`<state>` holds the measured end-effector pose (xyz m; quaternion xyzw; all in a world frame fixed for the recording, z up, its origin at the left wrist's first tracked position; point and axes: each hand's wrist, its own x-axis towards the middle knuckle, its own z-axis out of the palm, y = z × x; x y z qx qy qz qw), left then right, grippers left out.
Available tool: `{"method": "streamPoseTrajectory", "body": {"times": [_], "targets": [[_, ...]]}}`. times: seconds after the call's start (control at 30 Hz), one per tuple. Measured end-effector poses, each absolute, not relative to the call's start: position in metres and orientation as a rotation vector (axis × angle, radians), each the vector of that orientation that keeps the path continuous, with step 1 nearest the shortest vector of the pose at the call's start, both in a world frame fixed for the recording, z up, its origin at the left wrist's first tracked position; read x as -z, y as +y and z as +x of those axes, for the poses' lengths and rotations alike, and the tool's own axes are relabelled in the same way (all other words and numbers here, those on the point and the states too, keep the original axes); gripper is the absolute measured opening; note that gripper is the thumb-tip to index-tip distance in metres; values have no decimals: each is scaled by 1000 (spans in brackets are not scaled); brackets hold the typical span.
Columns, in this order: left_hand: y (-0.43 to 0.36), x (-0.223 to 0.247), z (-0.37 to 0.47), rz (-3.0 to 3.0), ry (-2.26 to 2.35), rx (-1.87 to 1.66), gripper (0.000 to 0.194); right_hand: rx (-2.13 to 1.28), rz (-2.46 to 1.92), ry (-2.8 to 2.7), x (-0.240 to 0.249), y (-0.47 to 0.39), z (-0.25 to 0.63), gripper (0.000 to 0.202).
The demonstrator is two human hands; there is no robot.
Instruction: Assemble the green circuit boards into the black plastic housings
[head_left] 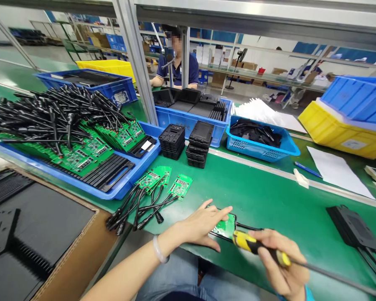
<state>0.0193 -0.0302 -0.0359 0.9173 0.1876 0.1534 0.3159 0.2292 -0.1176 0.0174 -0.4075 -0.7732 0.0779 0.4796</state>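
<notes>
My left hand lies with fingers spread over a green circuit board set in a black plastic housing, near the bench's front edge. A black cable leaves the housing's right side. My right hand is closed around the yellow-and-black handle of a screwdriver. Its shaft points away to the right, and the handle's butt is close to the housing's right corner. Several loose circuit boards with black cables lie to the left of my left hand.
A blue tray of cabled boards is at left. Stacked black housings stand before a blue bin. A blue basket holds black parts. Finished-looking black units lie right. A metal post rises ahead; a person sits opposite.
</notes>
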Motion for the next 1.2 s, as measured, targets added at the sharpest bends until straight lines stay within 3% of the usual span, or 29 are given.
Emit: {"method": "streamPoseTrajectory", "body": {"times": [0.1, 0.2, 0.4, 0.53, 0.67, 0.7, 0.8, 0.93, 1.1, 1.13, 1.2], "targets": [[-30, 35, 19, 2415, 505, -395, 108, -224, -991, -2031, -11, -116, 232, 10], [-30, 31, 20, 2426, 526, -375, 101, -229, -1297, -1982, -9, -95, 248, 4], [-36, 24, 32, 2571, 633, -354, 69, 85, -2013, -2163, 0, -31, 312, 23], [-28, 8, 43, 2672, 672, -375, 49, 90, -2032, -2201, 18, -11, 322, 25], [17, -37, 40, 2605, 992, -705, 22, -133, -1817, -2268, 21, -30, 291, 34], [34, -50, 38, 2553, 1148, -802, 23, -273, -1749, -2314, 19, -39, 280, 39], [87, -82, 33, 2334, 1560, -1006, 51, -647, -1723, -2433, 12, -65, 248, 67], [138, -96, 34, 2108, 1793, -1006, 99, -726, -1843, -2431, 7, -86, 225, 67], [152, -95, 34, 1984, 1764, -1097, 92, -758, -1818, -2156, 9, -96, 227, 87], [150, -95, 32, 1954, 1743, -1156, 91, -796, -1806, -2096, 9, -96, 229, 84], [143, -96, 25, 1876, 1679, -1299, 93, -892, -1781, -1998, 6, -97, 232, 55]]}}
